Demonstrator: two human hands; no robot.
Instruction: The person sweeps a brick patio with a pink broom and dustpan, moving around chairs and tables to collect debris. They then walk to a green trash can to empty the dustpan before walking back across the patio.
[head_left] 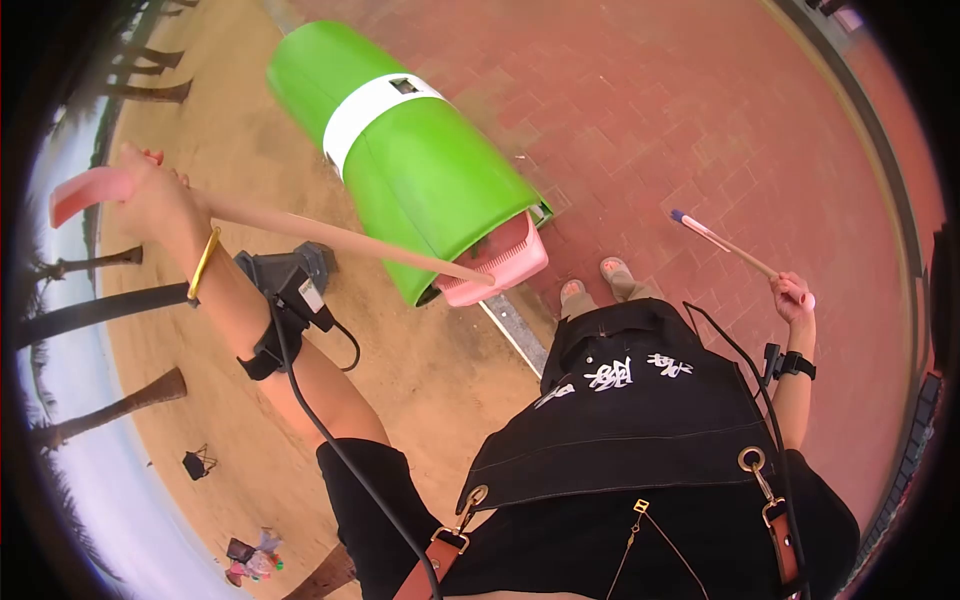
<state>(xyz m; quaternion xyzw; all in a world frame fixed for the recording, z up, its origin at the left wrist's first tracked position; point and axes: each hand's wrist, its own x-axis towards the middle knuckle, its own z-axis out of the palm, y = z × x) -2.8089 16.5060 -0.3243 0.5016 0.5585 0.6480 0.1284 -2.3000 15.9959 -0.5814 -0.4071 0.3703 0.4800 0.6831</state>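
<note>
In my left hand [160, 200], fingers wrapped round it, is the long pale pole of a pink dustpan [510, 268]. The pole slants down to the pan, whose toothed edge overlaps the dark near end of a green cylinder-shaped bin [440, 165] with a white band. How far the pan reaches inside is hard to see. On the other side, my right hand [793, 297] grips the end of a long-handled broom [735, 252]. Its dark blue tip points up and away over the red paving.
Red brick paving [640, 120] spreads right of the bin, sand [240, 130] to the left. A pale kerb strip [515, 335] runs between them. Palm trunks [120, 405], a dark folding chair [198, 463] and a pile of belongings [258, 560] stand further left. Cables hang along both arms.
</note>
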